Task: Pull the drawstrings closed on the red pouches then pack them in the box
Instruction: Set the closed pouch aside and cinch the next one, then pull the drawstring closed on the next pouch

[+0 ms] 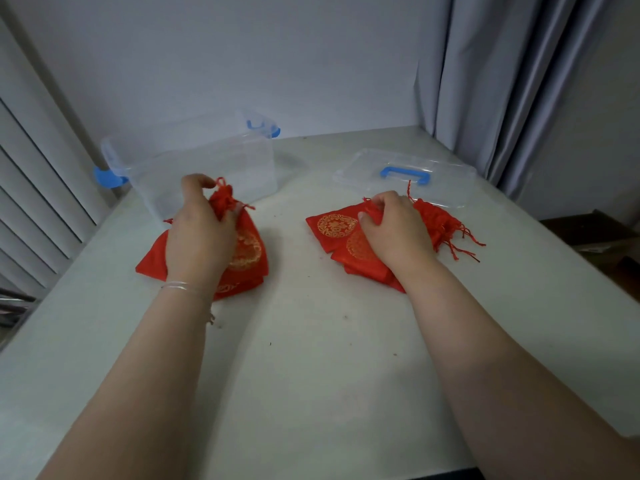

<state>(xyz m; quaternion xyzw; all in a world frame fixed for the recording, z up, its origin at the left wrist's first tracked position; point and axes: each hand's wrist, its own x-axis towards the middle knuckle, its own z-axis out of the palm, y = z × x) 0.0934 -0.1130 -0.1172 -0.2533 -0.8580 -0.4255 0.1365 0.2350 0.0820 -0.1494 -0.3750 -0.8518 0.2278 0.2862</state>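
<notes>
Two heaps of red pouches with gold round prints lie on the pale table. My left hand point(201, 230) rests on the left heap point(249, 258) and pinches the gathered neck of its top pouch point(225, 199). My right hand point(391, 226) lies on the right heap point(332, 226) and grips red cloth at a pouch's mouth, with a drawstring sticking up behind it. Tassels of the right heap point(457, 237) spread to the right. The clear plastic box point(194, 157) with blue latches stands open behind the left heap, with nothing visible inside.
The box's clear lid point(405, 174) with a blue handle lies flat behind the right heap. A grey curtain point(502, 81) hangs at the back right. White slats point(31, 188) run along the left. The table edge point(554, 209) drops off to the right.
</notes>
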